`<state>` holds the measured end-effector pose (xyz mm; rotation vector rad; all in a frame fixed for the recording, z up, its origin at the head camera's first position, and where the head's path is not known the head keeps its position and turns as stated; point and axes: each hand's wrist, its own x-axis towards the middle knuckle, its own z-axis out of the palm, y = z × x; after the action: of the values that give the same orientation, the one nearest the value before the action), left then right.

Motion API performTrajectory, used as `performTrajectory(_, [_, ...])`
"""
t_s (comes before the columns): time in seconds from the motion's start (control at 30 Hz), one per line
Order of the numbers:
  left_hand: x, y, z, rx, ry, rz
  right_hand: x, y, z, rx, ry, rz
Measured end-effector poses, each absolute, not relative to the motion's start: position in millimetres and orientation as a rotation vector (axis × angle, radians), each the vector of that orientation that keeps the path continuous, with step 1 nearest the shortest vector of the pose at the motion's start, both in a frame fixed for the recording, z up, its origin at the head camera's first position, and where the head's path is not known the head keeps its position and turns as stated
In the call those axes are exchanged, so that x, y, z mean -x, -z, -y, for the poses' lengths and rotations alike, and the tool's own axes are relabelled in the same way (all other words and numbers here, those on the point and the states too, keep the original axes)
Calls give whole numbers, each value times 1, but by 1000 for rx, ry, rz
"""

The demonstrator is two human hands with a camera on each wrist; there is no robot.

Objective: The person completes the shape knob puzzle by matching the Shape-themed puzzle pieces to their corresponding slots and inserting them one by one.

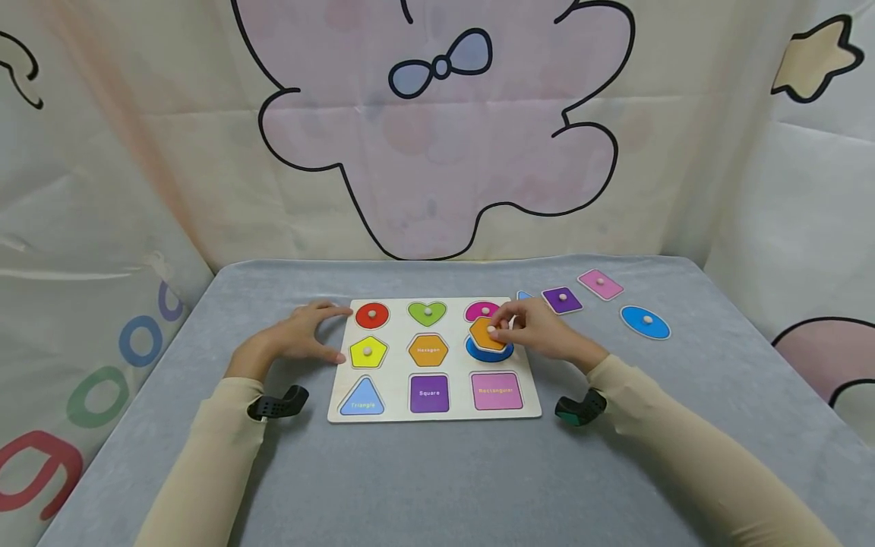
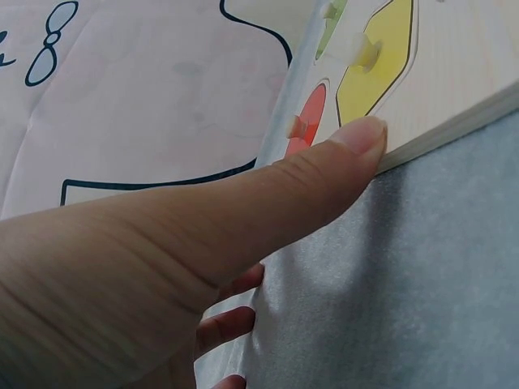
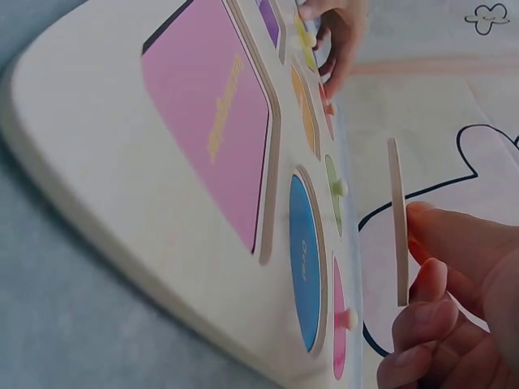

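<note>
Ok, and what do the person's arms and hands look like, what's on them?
The left sleeve and right sleeve are plain beige and reach down to the wrists. At the cuffs sit a black left band and a black right band, the right one showing a small green patch. The left hand and right hand are bare, without gloves.

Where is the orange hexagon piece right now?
In the head view, the orange hexagon piece is in the right hand, held above the board, partly covering its blue oval recess, right of the orange hexagon recess.
</note>
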<state>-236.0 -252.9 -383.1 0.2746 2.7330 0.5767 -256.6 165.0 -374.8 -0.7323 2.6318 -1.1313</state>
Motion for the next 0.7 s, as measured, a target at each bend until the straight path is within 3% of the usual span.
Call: performTrajectory(0.7, [236, 383, 253, -295, -587, -2736, 262, 377, -122, 876, 1158, -2498])
